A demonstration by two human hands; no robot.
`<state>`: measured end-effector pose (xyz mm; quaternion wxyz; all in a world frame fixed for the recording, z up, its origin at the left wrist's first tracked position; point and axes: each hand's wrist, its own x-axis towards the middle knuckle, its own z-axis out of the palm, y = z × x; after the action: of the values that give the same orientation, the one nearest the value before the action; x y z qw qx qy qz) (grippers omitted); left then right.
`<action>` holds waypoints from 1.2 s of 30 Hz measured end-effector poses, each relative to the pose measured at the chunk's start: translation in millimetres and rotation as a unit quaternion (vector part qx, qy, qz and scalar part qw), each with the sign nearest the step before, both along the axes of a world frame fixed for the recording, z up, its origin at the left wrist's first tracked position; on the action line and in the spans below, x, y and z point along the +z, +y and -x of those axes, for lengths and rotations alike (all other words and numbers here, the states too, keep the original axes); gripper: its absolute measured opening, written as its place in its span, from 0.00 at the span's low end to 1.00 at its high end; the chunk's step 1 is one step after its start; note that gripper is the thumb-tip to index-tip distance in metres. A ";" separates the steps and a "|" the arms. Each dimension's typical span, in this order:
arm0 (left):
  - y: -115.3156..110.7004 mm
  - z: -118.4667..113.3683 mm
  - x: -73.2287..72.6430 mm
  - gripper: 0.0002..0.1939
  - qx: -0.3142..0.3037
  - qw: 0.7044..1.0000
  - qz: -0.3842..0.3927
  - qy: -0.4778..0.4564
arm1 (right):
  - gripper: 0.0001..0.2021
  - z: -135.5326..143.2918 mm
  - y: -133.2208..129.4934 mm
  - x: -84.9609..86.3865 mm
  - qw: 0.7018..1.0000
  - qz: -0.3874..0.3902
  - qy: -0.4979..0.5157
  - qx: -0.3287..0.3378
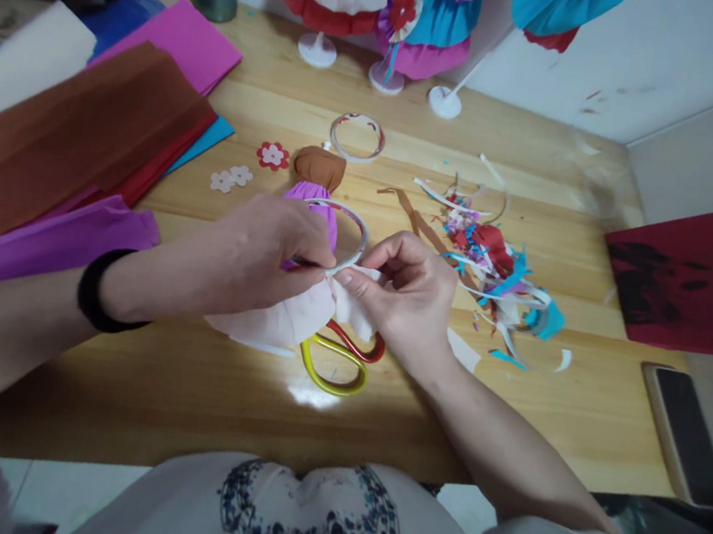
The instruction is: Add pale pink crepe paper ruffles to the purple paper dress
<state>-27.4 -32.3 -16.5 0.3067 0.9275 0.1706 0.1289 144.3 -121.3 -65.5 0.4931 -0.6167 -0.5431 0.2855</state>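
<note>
My left hand [268, 247] is closed, its thumb and fingers pinching the gathered edge of a pale white-pink crepe paper strip [285, 319]. A narrow roll of tape [361, 231] stands at those fingertips, partly hidden behind them, and seems held there too. Close by, my right hand [408, 295] pinches the same paper between thumb and fingers. Under the paper lie scissors with a yellow and a red handle [334, 388]; their blades are covered. Just beyond my hands rests a small doll-like figure with a brown paper top [318, 169] and purple gathers.
Stacked crepe paper sheets [74, 128] cover the left side. Paper flowers [272, 155] and another tape roll [358, 137] lie beyond my hands. Paper scraps [494, 258] are heaped right. Ruffled dresses on white stands [318, 50] line the back; a phone [690, 434] lies far right.
</note>
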 end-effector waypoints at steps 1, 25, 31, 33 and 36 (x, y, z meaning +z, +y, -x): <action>-0.1 1.3 -0.1 0.18 -0.005 1.000 -0.002 -0.002 | 0.15 -1.5 1.0 1.5 1.000 0.000 -0.013 0.009; -5.9 1.1 -2.7 0.16 0.043 0.996 0.050 0.060 | 0.08 -2.6 -8.9 10.8 0.989 -0.021 -0.118 0.081; -7.3 0.7 -0.1 0.13 0.057 0.994 0.055 0.076 | 0.06 0.6 -10.6 14.2 0.987 -0.036 -0.107 0.111; -8.0 0.5 2.0 0.12 0.062 0.992 0.056 0.092 | 0.05 0.4 -9.6 14.2 0.987 -0.042 -0.094 0.123; -8.1 -0.4 4.3 0.12 0.070 0.990 0.047 0.115 | 0.04 -0.4 -7.6 13.0 0.988 -0.047 -0.076 0.128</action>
<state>-27.0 -40.4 -12.3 0.3184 0.9065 0.2752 0.0347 144.7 -128.9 -52.5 0.4380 -0.5383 -0.6664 0.2726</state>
